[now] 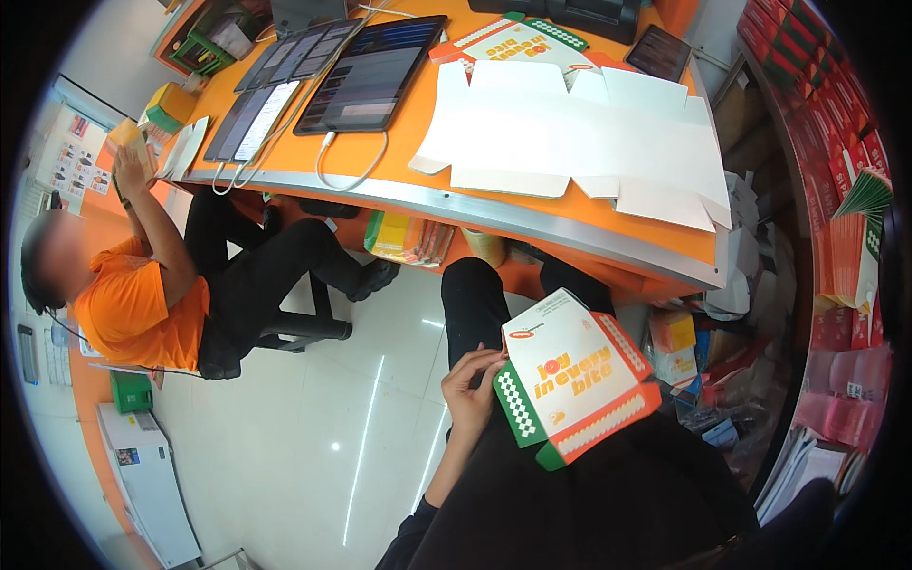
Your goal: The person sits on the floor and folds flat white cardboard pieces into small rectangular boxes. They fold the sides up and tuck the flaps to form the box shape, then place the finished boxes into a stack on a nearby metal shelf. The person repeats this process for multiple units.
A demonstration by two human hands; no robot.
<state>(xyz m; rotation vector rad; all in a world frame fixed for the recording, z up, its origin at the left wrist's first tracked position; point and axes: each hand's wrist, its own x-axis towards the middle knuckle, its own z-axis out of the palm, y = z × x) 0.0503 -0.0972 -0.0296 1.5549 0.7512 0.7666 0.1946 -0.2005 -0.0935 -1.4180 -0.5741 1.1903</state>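
A partly folded white cardboard box [570,375] with orange and green flaps rests over my lap, tilted, printed side up. My left hand [470,382] grips its left edge by the green checkered flap, fingers curled onto the card. My right hand is hidden; it does not show beside or above the box. On the orange counter [532,204] ahead lies a flat unfolded white box blank [570,133], with a printed blank [513,43] beyond it.
Tablets and phones [366,71] with cables lie on the counter's left part. A seated person in an orange shirt [133,309] at left lifts a small box [128,141]. Stacks of flat red and orange cartons [850,247] line the right wall. Bags and packets [679,347] sit under the counter.
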